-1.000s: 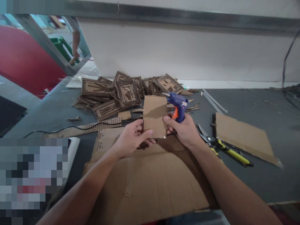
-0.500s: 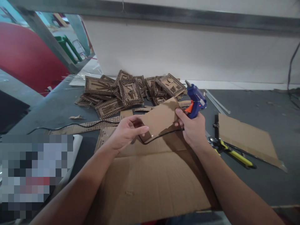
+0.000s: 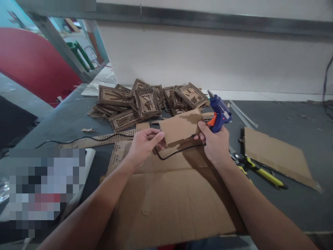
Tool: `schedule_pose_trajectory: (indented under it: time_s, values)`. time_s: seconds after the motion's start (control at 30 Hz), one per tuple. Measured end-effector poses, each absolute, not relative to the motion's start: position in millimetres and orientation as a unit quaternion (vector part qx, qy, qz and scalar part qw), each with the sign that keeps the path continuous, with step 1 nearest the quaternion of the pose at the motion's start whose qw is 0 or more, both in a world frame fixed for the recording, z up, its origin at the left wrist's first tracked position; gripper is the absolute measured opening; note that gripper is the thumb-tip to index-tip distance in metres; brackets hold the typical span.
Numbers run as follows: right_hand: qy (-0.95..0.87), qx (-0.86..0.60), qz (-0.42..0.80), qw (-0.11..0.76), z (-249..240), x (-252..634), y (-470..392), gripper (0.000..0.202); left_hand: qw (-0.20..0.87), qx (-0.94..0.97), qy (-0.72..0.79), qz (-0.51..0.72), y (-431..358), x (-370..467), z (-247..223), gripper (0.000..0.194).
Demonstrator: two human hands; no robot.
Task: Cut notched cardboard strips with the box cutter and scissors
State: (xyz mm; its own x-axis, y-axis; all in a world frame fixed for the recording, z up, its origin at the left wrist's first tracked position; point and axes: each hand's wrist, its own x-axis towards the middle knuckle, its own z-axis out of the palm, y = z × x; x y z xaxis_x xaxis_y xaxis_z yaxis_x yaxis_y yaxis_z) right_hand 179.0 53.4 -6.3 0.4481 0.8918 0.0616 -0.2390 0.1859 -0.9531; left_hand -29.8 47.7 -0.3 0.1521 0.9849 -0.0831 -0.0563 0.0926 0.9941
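Observation:
A small plain cardboard piece point(image 3: 180, 126) is held up between my two hands. My left hand point(image 3: 145, 144) pinches its left edge between thumb and fingers. My right hand point(image 3: 214, 142) holds a blue glue gun point(image 3: 220, 113) with an orange trigger, its nozzle pointing up and left, while the thumb rests at the right edge of the cardboard piece. A black cord point(image 3: 179, 151) hangs in a curve below the piece. Beneath both hands lies a large cardboard sheet point(image 3: 171, 205).
Several decorated cardboard panels point(image 3: 148, 102) are piled at the back, near the white wall. Yellow-handled pliers point(image 3: 265, 175) and another cardboard piece point(image 3: 279, 152) lie on the right. Corrugated strips point(image 3: 99, 140) lie to the left, behind a blurred-out object point(image 3: 47, 187).
The small cardboard piece has turned flatter, its left end swinging up off the large sheet. My left hand now pinches its left edge. The whole view has shifted slightly.

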Motion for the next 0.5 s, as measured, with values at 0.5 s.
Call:
schedule_pose_trajectory:
  time_s: [0.5]
  values:
    - [-0.290, -0.499, 0.443, 0.686, -0.6, 177.1, 49.9, 0.039, 0.519, 0.530, 0.422, 0.521, 51.3, -36.0, -3.8, 0.063]
